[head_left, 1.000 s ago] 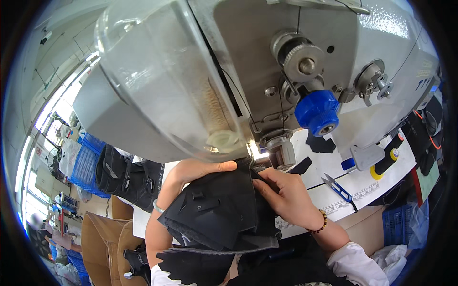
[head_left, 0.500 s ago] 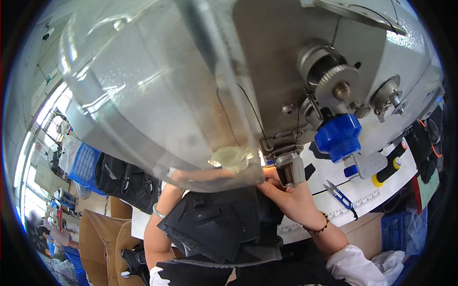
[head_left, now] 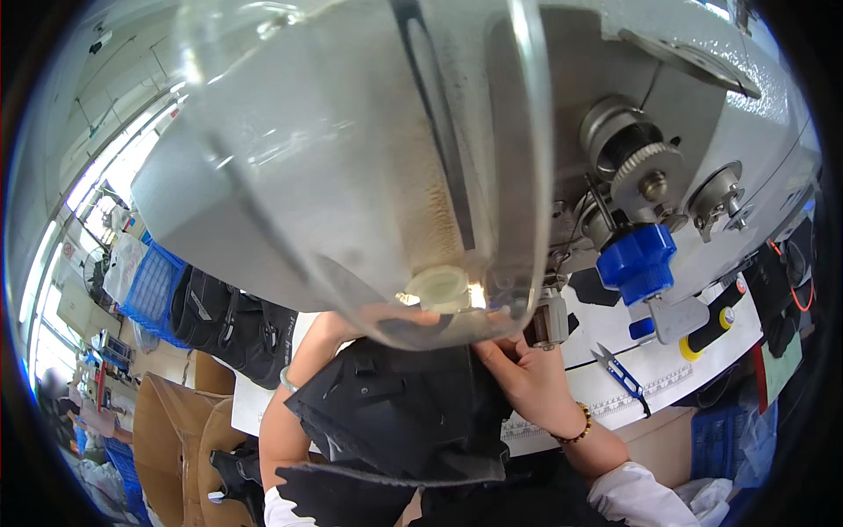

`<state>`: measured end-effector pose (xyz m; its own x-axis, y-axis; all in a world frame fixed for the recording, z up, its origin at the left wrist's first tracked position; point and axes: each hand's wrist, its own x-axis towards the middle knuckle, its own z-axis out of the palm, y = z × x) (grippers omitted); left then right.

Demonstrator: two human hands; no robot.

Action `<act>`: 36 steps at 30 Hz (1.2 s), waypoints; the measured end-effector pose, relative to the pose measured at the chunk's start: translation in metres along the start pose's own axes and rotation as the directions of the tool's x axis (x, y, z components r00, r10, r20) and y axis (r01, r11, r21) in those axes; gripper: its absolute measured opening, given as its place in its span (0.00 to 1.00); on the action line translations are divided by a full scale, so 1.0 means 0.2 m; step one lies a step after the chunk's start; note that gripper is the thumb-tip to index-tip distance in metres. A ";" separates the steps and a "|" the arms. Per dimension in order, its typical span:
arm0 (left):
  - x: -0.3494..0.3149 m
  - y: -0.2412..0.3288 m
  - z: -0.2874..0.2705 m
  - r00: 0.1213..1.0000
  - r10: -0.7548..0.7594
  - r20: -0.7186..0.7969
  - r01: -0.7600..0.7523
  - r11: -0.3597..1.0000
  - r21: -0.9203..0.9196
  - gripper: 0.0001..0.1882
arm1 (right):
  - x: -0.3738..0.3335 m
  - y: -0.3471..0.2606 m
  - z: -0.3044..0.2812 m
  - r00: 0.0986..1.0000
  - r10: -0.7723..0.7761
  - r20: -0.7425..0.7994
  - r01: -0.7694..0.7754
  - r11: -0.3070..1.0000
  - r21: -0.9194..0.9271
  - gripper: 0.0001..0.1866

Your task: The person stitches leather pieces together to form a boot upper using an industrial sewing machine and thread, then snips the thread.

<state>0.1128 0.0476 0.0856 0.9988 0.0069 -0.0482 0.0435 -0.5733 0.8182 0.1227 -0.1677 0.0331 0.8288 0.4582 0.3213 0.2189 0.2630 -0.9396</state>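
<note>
A black fabric piece (head_left: pixel 395 404) with a flap and a small metal stud hangs over the near table edge, its upper edge under the sewing machine (head_left: pixel 351 202). My left hand (head_left: pixel 373 316) holds its upper left edge; the fingers are blurred by the clear plastic guard (head_left: pixel 537 176) in front of them. My right hand (head_left: pixel 527 378) has thumb and fingers closed on the fabric's upper right edge, beside the needle area. Fingertips there are partly hidden by the guard and machine parts. A small lamp glows just above both hands.
Blue-handled thread snips (head_left: pixel 622 369) and a ruler strip (head_left: pixel 659 386) lie right on the white table (head_left: pixel 580 338). A blue tension knob (head_left: pixel 637 263) juts from the machine. Black bags (head_left: pixel 233 325) and a blue crate (head_left: pixel 154 281) stand left, above a cardboard box (head_left: pixel 167 439).
The view has shifted, so the guard appears farther right across the machine. My hands keep their hold, and the fabric has moved slightly left and up in the picture.
</note>
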 end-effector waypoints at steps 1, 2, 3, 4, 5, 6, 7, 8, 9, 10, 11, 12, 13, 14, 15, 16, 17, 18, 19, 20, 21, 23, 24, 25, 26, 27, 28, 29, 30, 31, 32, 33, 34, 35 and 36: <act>0.04 -0.06 0.00 1.000 0.000 -0.006 0.000 1.000 -0.004 0.31 | 0.01 0.01 0.00 1.000 0.000 0.007 0.000 1.000 -0.003 0.09; 0.05 -0.11 -0.01 0.994 -0.105 0.018 0.107 0.976 -0.192 0.29 | 0.01 -0.01 0.01 1.000 0.013 0.017 -0.012 0.998 -0.058 0.09; 0.05 -0.14 -0.02 0.978 -0.199 0.063 0.208 0.905 -0.371 0.28 | 0.01 -0.03 0.01 0.999 0.027 0.023 -0.024 0.993 -0.115 0.09; 0.04 -0.11 -0.03 0.979 -0.199 0.051 0.203 0.906 -0.371 0.28 | 0.01 -0.05 0.02 0.999 0.020 0.034 -0.016 0.994 -0.112 0.09; 0.02 -0.08 -0.04 0.979 -0.201 0.034 0.202 0.928 -0.312 0.28 | 0.01 -0.07 0.03 0.999 0.010 0.033 -0.004 0.985 -0.171 0.10; 0.00 -0.03 -0.05 0.979 -0.204 0.016 0.202 0.946 -0.252 0.28 | 0.00 -0.08 0.03 0.999 -0.001 0.033 0.008 0.974 -0.227 0.10; -0.02 0.00 -0.06 0.979 -0.204 0.000 0.201 0.960 -0.194 0.28 | 0.00 -0.09 0.05 0.999 -0.007 0.042 0.016 0.973 -0.228 0.10; -0.02 0.04 -0.06 0.979 -0.203 -0.002 0.201 0.970 -0.137 0.28 | 0.00 -0.08 0.05 1.000 -0.016 0.014 0.019 0.969 -0.245 0.11; -0.02 0.08 -0.06 0.979 -0.203 -0.007 0.202 0.976 -0.078 0.28 | 0.00 -0.08 0.05 1.000 -0.026 -0.011 0.022 0.965 -0.260 0.12; -0.03 0.13 -0.06 0.979 -0.203 -0.015 0.203 0.979 -0.018 0.28 | 0.01 -0.07 0.04 1.000 -0.027 -0.008 0.024 0.965 -0.261 0.12; -0.05 0.17 -0.06 0.978 -0.205 -0.023 0.206 0.978 0.043 0.28 | 0.01 -0.05 0.04 1.000 0.002 -0.001 -0.002 0.977 -0.212 0.12; -0.07 0.22 -0.06 0.978 -0.208 -0.033 0.211 0.972 0.105 0.27 | 0.01 -0.03 0.04 0.999 0.030 0.010 -0.028 0.987 -0.160 0.13; -0.06 0.24 -0.06 0.979 -0.203 -0.029 0.205 0.965 0.163 0.27 | 0.01 -0.02 0.03 0.999 0.033 0.001 -0.032 0.985 -0.168 0.13; -0.04 0.25 -0.05 0.980 -0.198 -0.025 0.199 0.955 0.220 0.27 | 0.02 -0.02 0.02 1.000 0.029 -0.007 -0.029 0.987 -0.157 0.13; -0.03 0.25 -0.04 0.981 -0.193 -0.022 0.192 0.942 0.277 0.27 | 0.03 -0.01 0.01 1.000 0.024 -0.015 -0.026 0.989 -0.146 0.12; -0.01 0.20 -0.03 0.982 -0.188 -0.012 0.184 0.944 0.273 0.27 | 0.04 0.00 0.00 0.999 0.027 -0.024 -0.030 0.988 -0.154 0.12; 0.00 0.12 -0.03 0.993 -0.120 -0.001 0.118 0.977 0.179 0.24 | 0.04 0.00 -0.01 0.999 0.006 -0.032 -0.011 0.987 -0.163 0.12; -0.02 0.08 -0.03 0.998 -0.055 -0.008 0.056 0.995 0.086 0.21 | 0.04 0.00 0.00 0.999 -0.018 -0.031 0.013 0.986 -0.168 0.11; -0.02 0.07 -0.03 0.998 -0.054 -0.012 0.055 0.995 0.088 0.21 | 0.04 0.00 0.00 0.999 -0.022 -0.028 0.017 0.986 -0.167 0.11; -0.03 0.07 -0.02 0.999 -0.048 -0.019 0.049 0.997 0.060 0.22 | 0.04 0.00 0.00 0.999 -0.036 -0.023 0.032 0.987 -0.160 0.11; -0.03 0.07 -0.02 0.999 -0.041 -0.027 0.042 0.999 0.032 0.23 | 0.04 0.00 0.00 0.999 -0.050 -0.018 0.046 0.987 -0.155 0.10; -0.04 0.10 -0.02 0.999 -0.018 -0.043 0.017 1.000 -0.010 0.23 | 0.05 0.00 0.00 0.998 -0.060 -0.015 0.056 0.978 -0.199 0.10; -0.04 0.11 -0.02 0.998 0.005 -0.061 -0.008 0.999 -0.048 0.24 | 0.06 -0.01 0.00 0.997 -0.070 -0.011 0.066 0.969 -0.240 0.10; -0.05 0.13 -0.02 0.998 0.005 -0.066 -0.009 0.999 -0.050 0.24 | 0.06 -0.01 0.00 0.997 -0.072 -0.006 0.069 0.968 -0.241 0.10; -0.06 0.14 -0.02 0.996 -0.040 -0.074 0.037 0.999 -0.039 0.24 | 0.06 -0.01 0.00 0.997 -0.074 -0.014 0.067 0.961 -0.267 0.10; -0.06 0.15 -0.02 0.993 -0.085 -0.082 0.083 0.996 -0.029 0.25 | 0.06 -0.01 0.01 0.997 -0.076 -0.022 0.066 0.954 -0.292 0.10; -0.06 0.14 -0.02 0.993 -0.083 -0.088 0.081 0.996 -0.030 0.25 | 0.05 -0.02 0.01 0.997 -0.079 -0.016 0.071 0.953 -0.294 0.10; -0.05 0.13 -0.02 0.994 -0.069 -0.080 0.069 0.998 -0.001 0.24 | 0.05 -0.03 0.01 0.996 -0.089 -0.025 0.076 0.946 -0.314 0.11; -0.05 0.12 -0.02 0.996 -0.055 -0.071 0.057 0.998 0.028 0.24 | 0.04 -0.03 0.01 0.995 -0.098 -0.033 0.081 0.939 -0.335 0.12; -0.06 0.13 -0.02 0.996 -0.056 -0.075 0.058 0.998 0.028 0.24 | 0.04 -0.03 0.00 0.995 -0.099 -0.029 0.084 0.939 -0.334 0.12; -0.06 0.15 -0.02 0.990 -0.133 -0.044 0.135 0.990 0.047 0.24 | 0.03 -0.04 -0.02 0.998 -0.057 -0.001 0.051 0.911 -0.408 0.13; -0.07 0.17 -0.03 0.978 -0.210 -0.014 0.211 0.975 0.069 0.23 | 0.03 -0.04 -0.04 1.000 -0.013 0.022 0.021 0.877 -0.481 0.14; -0.08 0.20 -0.02 0.980 -0.197 -0.018 0.197 0.979 0.057 0.23 | 0.02 -0.07 -0.04 1.000 -0.010 0.020 0.018 0.877 -0.480 0.14; -0.08 0.19 -0.02 0.980 -0.198 -0.014 0.199 0.978 0.058 0.23 | 0.01 -0.09 -0.04 0.998 -0.036 0.050 0.057 0.839 -0.541 0.14; -0.08 0.18 -0.02 0.978 -0.207 0.004 0.207 0.978 -0.002 0.22 | 0.01 -0.11 -0.04 0.995 -0.058 0.080 0.095 0.796 -0.598 0.14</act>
<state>0.0989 0.0291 0.1181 0.9680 0.1221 -0.2190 0.2495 -0.5579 0.7915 0.1237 -0.1800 0.0529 0.7705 0.5090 0.3837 0.5606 -0.2547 -0.7880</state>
